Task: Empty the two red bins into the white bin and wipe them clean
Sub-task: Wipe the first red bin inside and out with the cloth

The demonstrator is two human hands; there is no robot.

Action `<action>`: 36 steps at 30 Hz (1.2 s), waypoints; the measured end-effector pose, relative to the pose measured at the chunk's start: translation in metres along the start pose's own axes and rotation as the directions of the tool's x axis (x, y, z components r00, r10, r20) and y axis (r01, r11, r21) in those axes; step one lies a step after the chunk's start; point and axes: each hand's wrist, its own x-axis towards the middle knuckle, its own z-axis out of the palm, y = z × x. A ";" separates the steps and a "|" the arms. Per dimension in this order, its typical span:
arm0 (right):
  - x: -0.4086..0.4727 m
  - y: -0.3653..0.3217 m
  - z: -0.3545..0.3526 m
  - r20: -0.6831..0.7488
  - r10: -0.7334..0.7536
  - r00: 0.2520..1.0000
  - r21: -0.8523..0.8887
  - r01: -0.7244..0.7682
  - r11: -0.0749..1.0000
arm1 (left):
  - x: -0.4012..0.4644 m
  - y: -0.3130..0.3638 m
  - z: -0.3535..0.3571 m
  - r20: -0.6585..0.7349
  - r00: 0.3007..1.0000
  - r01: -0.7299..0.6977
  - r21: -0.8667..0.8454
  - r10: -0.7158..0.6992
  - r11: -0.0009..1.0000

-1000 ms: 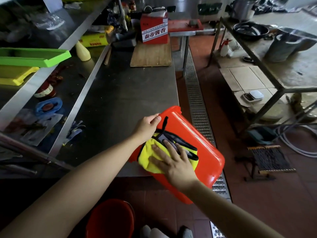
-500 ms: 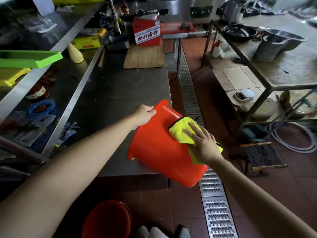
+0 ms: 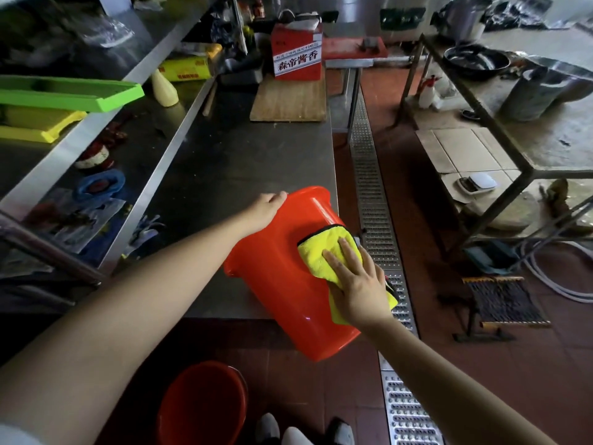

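A red bin (image 3: 282,277) lies tilted on its side at the front right corner of the steel table (image 3: 231,162), its base hanging over the table edge toward me. My left hand (image 3: 266,208) grips the bin's rim at the far end. My right hand (image 3: 356,281) presses a yellow cloth (image 3: 317,252) with flat fingers against the bin's outer wall. A second red bin (image 3: 202,403) stands upright on the floor below, near my feet. No white bin is in view.
A wooden board (image 3: 288,101) and a red carton (image 3: 296,53) sit at the table's far end. Green and yellow trays (image 3: 64,94) lie on the left shelf. A metal floor drain (image 3: 378,226) runs along the table's right side. A steel rack (image 3: 500,130) stands at the right.
The bin has rolled from base-up to side-on. My right hand has slid the cloth from the base onto the side wall, then a little back down it. My left hand stays at the rim.
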 end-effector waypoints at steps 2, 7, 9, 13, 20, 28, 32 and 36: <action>-0.002 -0.003 0.001 -0.010 -0.003 1.000 -0.011 0.003 1.000 | -0.006 -0.022 -0.011 -0.027 0.988 0.150 0.028 -0.149 0.988; -0.004 -0.006 0.001 -0.015 -0.001 1.000 -0.019 0.001 1.000 | -0.023 -0.073 -0.024 -0.064 0.972 0.228 0.043 -0.225 0.973; -0.005 -0.007 0.002 -0.014 0.000 1.000 -0.029 0.000 1.000 | -0.032 -0.092 -0.025 -0.086 0.957 0.281 0.033 -0.278 0.959; -0.007 -0.011 0.003 -0.019 -0.003 1.000 -0.039 0.002 0.999 | -0.057 -0.127 -0.015 0.032 0.800 0.594 -0.180 -0.599 0.784; -0.010 -0.013 0.006 -0.023 -0.015 1.000 -0.056 0.014 0.998 | -0.059 -0.156 -0.002 0.203 0.754 0.608 -0.577 -0.625 0.546; -0.013 -0.019 0.006 -0.030 -0.026 0.999 -0.069 0.024 0.997 | -0.055 -0.166 0.001 0.232 0.726 0.563 -0.741 -0.648 0.366; -0.011 -0.021 0.002 -0.023 -0.008 1.000 -0.046 0.007 0.999 | -0.056 -0.169 0.001 0.173 0.715 0.564 -0.716 -0.677 0.412; -0.004 -0.028 0.001 -0.011 -0.012 1.000 -0.040 0.012 0.999 | -0.059 -0.173 -0.005 0.095 0.765 0.474 -0.753 -0.637 0.456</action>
